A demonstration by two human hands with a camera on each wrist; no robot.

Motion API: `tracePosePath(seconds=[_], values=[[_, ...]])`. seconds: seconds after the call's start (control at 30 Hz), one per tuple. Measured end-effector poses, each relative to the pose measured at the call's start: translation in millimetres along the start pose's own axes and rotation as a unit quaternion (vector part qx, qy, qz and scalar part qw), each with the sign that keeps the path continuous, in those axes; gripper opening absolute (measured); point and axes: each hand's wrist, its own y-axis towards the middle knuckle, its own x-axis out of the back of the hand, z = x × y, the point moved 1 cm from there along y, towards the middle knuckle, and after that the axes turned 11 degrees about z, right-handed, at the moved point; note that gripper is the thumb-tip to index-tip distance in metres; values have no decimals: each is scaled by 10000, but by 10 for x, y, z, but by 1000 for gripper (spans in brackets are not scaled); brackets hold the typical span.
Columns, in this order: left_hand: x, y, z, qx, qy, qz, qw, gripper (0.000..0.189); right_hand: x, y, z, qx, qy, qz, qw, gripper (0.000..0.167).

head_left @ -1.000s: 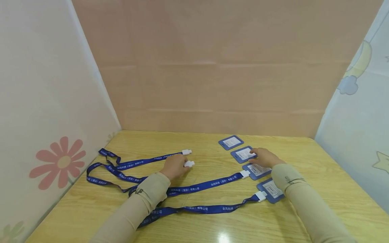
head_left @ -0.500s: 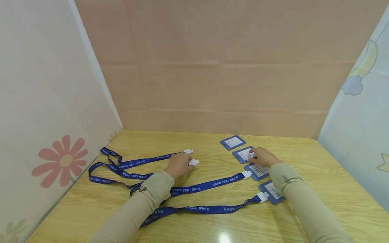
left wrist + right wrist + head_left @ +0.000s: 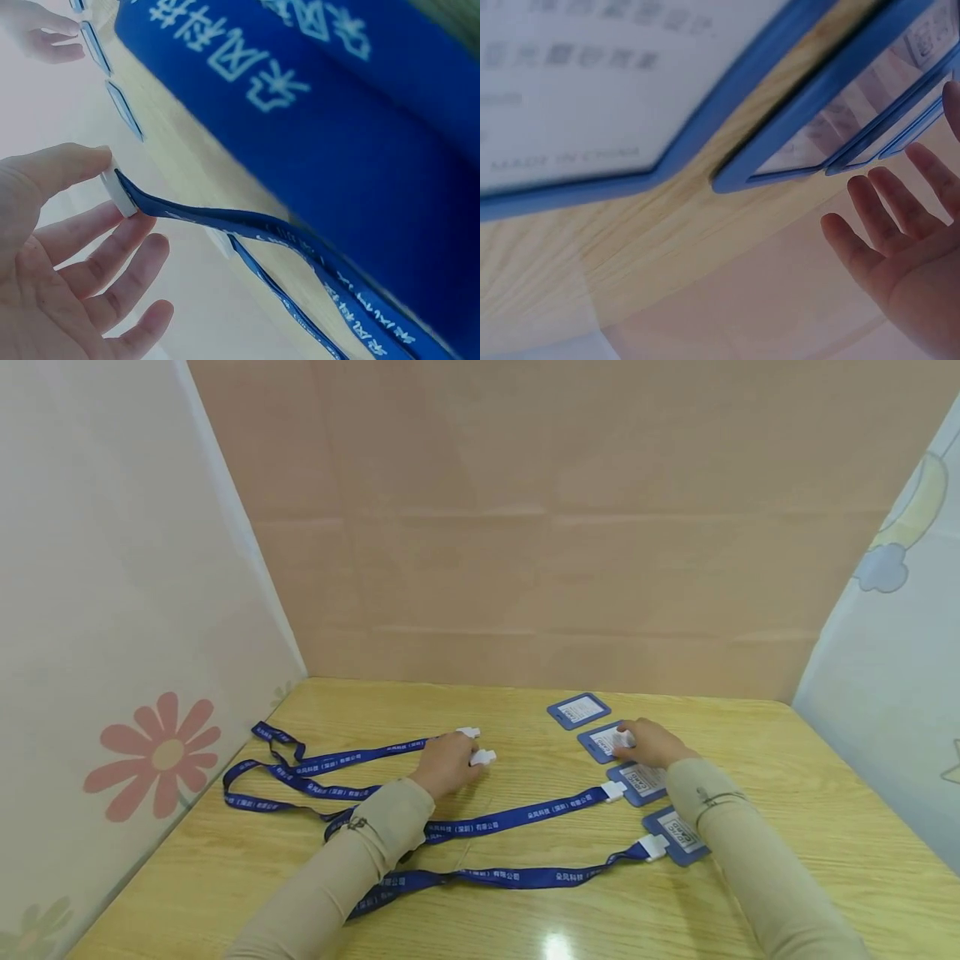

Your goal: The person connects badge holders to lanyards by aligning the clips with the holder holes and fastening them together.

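My left hand (image 3: 444, 766) pinches the white clip (image 3: 118, 192) of a blue lanyard (image 3: 217, 217) between thumb and fingers, just over the table. In the head view that white clip (image 3: 482, 758) points to the right. My right hand (image 3: 651, 745) is at the right end of a blue badge holder (image 3: 597, 742), the second from the back, with thumb and fingertips right at its edge. In the right wrist view its fingers (image 3: 885, 214) are spread and relaxed beside the row of holders. The holder lies flat with a white printed card in it.
Two badge holders (image 3: 637, 782) nearer me are joined to lanyards (image 3: 517, 810) by white clips. The rearmost holder (image 3: 578, 711) lies loose. Another lanyard's clip (image 3: 468, 732) is just behind my left hand. Lanyard loops (image 3: 251, 804) spread leftward. Walls border the wooden table (image 3: 585, 910).
My left hand has moved slightly right and away from me with the clip, relative to the table. My right hand stays at the same badge holder. The whole view has shifted a little.
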Motion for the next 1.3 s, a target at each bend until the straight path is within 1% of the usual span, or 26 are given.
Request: tracePosePath(seconds=[0.23,0.47,0.7,0.73,0.83,0.93,0.97,1.13,1.3], values=[[29,4,-8,2,96,27,10000,21,17,70,-21,-80,36,36,10000,60],[-10,32,25,-66,206,-10,9998,20,20,150,-19,93,64,-13,9999,66],[-22,17,22,-234,173,-90,9995,19,23,201,14,95,39,-30,9999,68],[-79,56,64,-353,211,-207,9989,20,20,208,12,99,25,-24,9999,68],[-89,64,72,-375,226,-230,9988,20,9,230,7,31,115,25,9999,69],[-96,64,74,-338,259,-254,9988,20,0,260,-1,36,169,75,9998,69],[-42,24,30,-235,236,-162,9993,18,-4,269,-6,31,197,109,9997,69],[-50,14,19,-148,266,-135,9994,18,-20,306,-40,147,201,296,9993,69],[-56,4,6,9,99,-3,10000,21,-13,302,-51,276,212,349,9988,70]])
